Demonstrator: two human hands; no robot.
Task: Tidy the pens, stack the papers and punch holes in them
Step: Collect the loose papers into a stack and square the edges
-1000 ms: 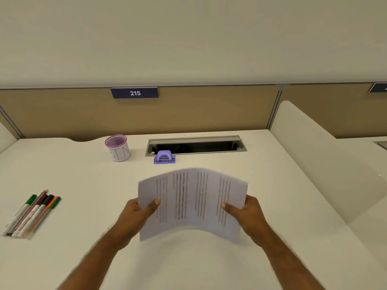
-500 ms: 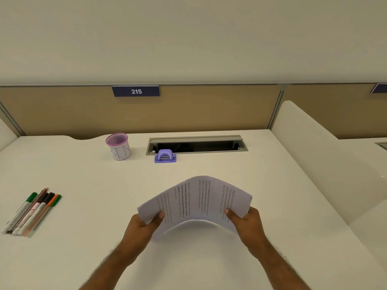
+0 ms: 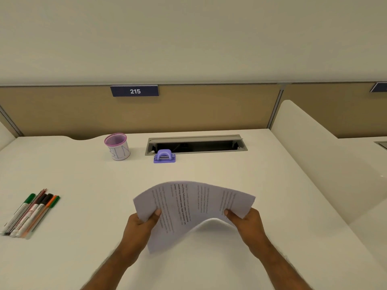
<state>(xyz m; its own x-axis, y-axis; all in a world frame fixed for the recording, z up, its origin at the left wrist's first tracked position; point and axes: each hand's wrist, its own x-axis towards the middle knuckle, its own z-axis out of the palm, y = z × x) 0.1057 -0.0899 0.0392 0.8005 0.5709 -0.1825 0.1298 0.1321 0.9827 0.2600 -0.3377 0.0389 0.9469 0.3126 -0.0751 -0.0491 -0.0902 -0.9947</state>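
A stack of printed papers (image 3: 188, 204) arches upward above the white desk (image 3: 83, 181) in front of me. My left hand (image 3: 140, 227) pinches its left edge, thumb on top. My right hand (image 3: 247, 222) pinches the right edge the same way. A small purple hole punch (image 3: 164, 156) stands further back, just in front of the cable slot. Several pens and markers (image 3: 31, 214) lie side by side at the desk's left. A pink mesh pen cup (image 3: 117, 146) stands left of the punch with nothing showing above its rim.
An open grey cable slot (image 3: 196, 144) runs along the back of the desk. A tan partition with a "215" plate (image 3: 135, 91) closes the back. A white side divider (image 3: 314, 155) borders the desk on the right.
The papers dropped from a nearly upright hold to a lower, flatter arch, their middle bulging up as both hands came down and drew closer to me.
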